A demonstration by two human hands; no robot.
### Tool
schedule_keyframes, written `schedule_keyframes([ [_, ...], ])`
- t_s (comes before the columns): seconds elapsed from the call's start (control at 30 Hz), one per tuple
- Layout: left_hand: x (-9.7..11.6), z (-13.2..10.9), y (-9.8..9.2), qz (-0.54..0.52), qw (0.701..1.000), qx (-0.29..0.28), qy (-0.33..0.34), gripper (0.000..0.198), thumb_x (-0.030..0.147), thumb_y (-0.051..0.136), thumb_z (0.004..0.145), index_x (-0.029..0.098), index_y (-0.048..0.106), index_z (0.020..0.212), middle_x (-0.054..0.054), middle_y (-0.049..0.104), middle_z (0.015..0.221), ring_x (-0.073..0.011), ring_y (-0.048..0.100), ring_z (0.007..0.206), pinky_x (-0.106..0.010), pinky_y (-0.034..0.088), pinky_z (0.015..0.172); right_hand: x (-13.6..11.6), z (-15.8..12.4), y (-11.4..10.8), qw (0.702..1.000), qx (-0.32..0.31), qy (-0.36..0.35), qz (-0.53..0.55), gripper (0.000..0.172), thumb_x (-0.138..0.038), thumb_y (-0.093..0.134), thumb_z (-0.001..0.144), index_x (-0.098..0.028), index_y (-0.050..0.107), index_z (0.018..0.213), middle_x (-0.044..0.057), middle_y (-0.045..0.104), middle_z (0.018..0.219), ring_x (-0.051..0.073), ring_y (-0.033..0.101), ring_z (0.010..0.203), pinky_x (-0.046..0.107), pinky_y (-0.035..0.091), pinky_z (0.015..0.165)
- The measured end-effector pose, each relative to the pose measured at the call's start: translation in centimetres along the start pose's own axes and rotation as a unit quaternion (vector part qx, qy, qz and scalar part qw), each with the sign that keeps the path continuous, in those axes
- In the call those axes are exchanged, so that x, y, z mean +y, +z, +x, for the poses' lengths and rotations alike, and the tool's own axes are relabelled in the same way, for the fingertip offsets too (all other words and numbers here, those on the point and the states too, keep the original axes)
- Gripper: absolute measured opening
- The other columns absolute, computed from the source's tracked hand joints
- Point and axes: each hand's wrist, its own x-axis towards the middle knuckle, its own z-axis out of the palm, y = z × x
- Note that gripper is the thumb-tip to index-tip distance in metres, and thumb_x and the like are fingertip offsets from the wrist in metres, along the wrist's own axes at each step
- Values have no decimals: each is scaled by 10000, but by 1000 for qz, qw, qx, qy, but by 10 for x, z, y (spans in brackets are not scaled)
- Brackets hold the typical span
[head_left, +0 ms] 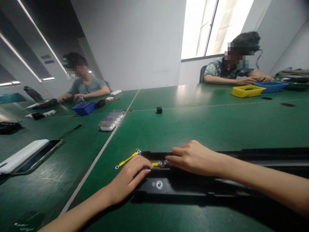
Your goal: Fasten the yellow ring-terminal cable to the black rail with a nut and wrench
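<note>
A long black channel-shaped housing [183,190] lies across the green table in front of me. At its left end, my left hand [135,169] is closed on a short yellow wire [154,164], whose ring terminal [160,164] shows past the fingertips. My right hand [190,158] reaches over the housing from the right, its fingers bent together by a small dark piece [165,163] beside that ring; what they grip is hidden. Another yellow wire [127,159] with ring terminals lies on the table just beyond my left hand.
A small black block [159,110] stands farther back. To the left are a phone [38,158], a white device [112,120] and a blue bin [83,108]. Two people sit across the table, one [87,83] left, one [227,71] right near a yellow bin [247,91] and blue tray [271,86].
</note>
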Motion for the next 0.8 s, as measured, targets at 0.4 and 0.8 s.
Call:
schedule_keyframes([
  [0.4, -1, 0, 0, 1, 1000, -1, 4, 190, 188, 390, 980, 198, 560, 1066, -59, 600, 1046, -199, 519, 1012, -339, 387, 942, 0, -1, -2, 1000, 9, -7, -14, 215, -241, 429, 973, -151, 621, 936, 6, 561, 696, 83, 422, 474, 302, 105, 465],
  [0.8, -1, -1, 0, -1, 1000, 4, 6, 224, 178, 408, 974, 214, 559, 1136, -53, 602, 1104, -197, 519, 1045, -333, 390, 950, 2, -3, -1, 1000, 6, -3, -20, 203, -250, 446, 965, -159, 623, 924, 5, 562, 682, 93, 426, 481, 298, 93, 474],
])
